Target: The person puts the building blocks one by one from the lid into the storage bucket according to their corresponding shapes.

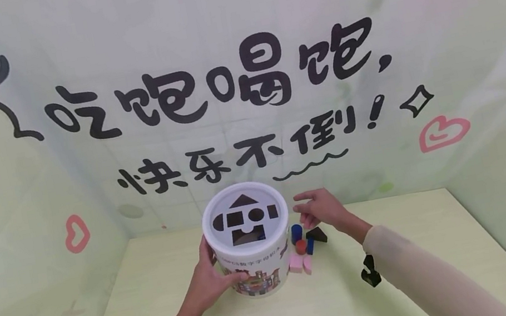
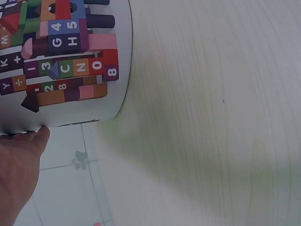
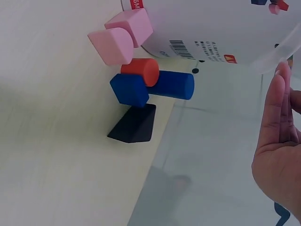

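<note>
Before a lettered wall (image 1: 227, 10), a white bucket (image 1: 255, 259) stands on the pale table (image 1: 125, 299), loose blocks (image 1: 301, 246) at its right.
The left hand (image 1: 210, 281) curls its grip round the bucket's side; the right hand (image 1: 321, 207), fingers loosely extended, appears to hold nothing beside the lid (image 1: 262, 196). A firm left hold should keep the bucket upright; the right fingers should clear the rim. Only the head view shows the lid's cutouts; only the right wrist view shows a barcode (image 3: 181, 49).
</note>
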{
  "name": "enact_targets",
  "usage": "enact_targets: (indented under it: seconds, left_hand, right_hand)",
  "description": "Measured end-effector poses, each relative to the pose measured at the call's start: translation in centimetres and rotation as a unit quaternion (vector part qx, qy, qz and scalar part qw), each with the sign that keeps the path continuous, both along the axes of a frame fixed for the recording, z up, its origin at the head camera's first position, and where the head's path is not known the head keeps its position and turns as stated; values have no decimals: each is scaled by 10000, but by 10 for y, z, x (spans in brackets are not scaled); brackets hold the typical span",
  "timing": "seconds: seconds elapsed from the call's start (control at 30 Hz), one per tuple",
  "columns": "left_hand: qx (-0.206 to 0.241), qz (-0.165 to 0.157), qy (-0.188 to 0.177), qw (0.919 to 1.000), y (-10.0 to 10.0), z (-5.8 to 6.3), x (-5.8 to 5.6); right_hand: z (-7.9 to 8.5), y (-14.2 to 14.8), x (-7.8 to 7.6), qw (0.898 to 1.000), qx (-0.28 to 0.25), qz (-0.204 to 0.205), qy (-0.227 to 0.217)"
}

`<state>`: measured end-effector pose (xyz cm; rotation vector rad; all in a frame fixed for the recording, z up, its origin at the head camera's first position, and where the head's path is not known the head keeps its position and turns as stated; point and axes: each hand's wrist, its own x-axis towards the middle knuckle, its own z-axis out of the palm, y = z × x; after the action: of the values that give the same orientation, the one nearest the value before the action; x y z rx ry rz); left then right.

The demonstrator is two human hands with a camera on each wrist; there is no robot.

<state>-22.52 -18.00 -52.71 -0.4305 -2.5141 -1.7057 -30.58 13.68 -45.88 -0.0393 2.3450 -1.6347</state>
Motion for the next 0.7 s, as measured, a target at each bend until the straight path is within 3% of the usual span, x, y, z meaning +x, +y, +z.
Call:
enact_targets:
  seconds: [0.4, 0.7]
  left_hand:
    - [23, -8, -19, 10000, 0, -2, 2]
    - [-12, 20, -63, 10000, -1, 1, 3]
  right_hand:
    - [-45, -2, 5, 9997, 191, -130, -127]
    - [-64, -10, 4, 9996, 211, -173, -78]
